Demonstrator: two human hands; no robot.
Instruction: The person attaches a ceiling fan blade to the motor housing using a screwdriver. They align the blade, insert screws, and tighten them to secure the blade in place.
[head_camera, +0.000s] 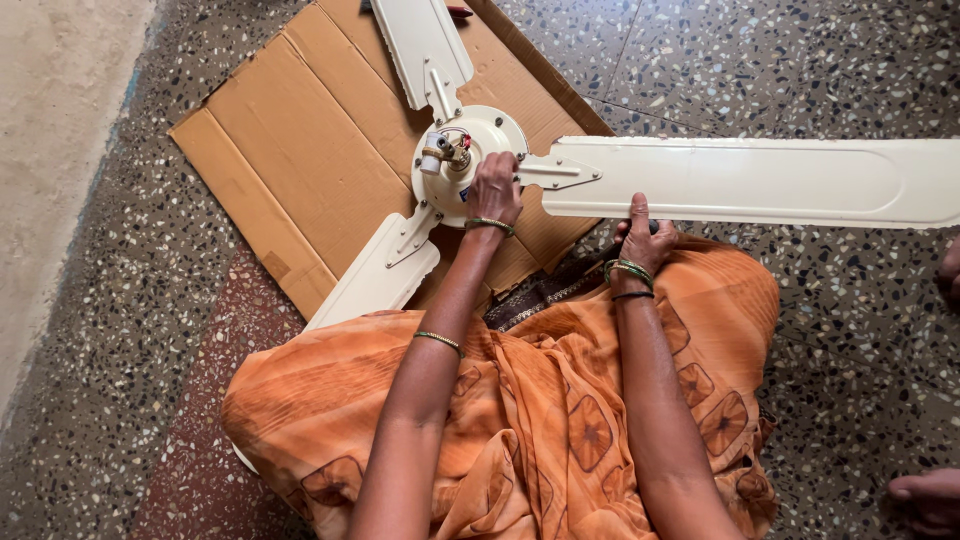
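A cream three-blade ceiling fan lies flat on the floor, its round motor hub (478, 135) facing up with a short shaft and wires (444, 153) sticking out. My left hand (494, 187) rests on the near edge of the hub, fingers curled over it. My right hand (643, 237) grips the near edge of the long right blade (760, 180), thumb on top. A second blade (422, 45) points away from me and a third (375, 275) runs toward my left knee. Bangles circle both wrists.
Flattened brown cardboard (300, 150) lies under the fan on a speckled stone floor (820, 60). My orange patterned cloth (540, 420) covers my lap. Another person's foot (930, 497) shows at the lower right edge. A pale wall (50, 120) runs along the left.
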